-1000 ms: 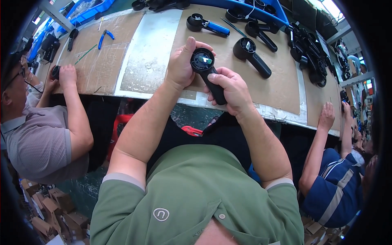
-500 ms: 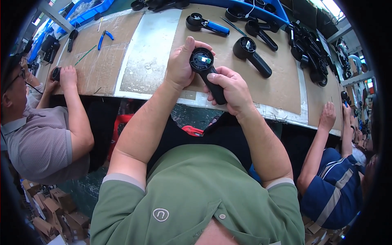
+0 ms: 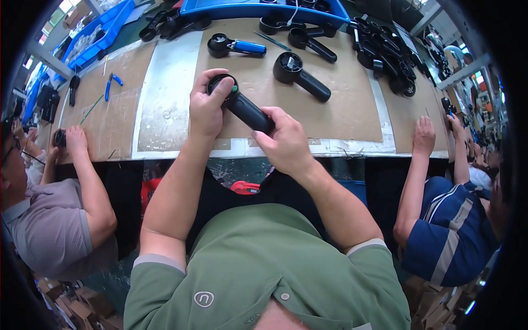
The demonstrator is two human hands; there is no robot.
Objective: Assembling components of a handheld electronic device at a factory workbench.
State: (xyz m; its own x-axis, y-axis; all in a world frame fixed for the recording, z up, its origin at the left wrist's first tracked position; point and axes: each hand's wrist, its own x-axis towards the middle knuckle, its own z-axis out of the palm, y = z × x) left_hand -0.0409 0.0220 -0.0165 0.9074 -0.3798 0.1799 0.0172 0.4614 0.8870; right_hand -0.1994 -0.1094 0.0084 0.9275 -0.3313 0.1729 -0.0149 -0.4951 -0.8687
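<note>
Gripping 1 black fan housing (image 3: 250, 111) by its round head with left hand (image 3: 207, 110), by its handle end with right hand (image 3: 287, 142); held well apart from blue bin (image 3: 220, 9), on its near side.

The held casing (image 3: 247, 110) looks smooth, matt plastic, the brown sheet (image 3: 344, 122) dull cardboard, the shirt (image 3: 264, 242) soft cloth.

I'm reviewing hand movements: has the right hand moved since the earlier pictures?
Yes. Judged against the table's front edge, the right hand appears closer, toward the person, at the end of the black handle.
</note>
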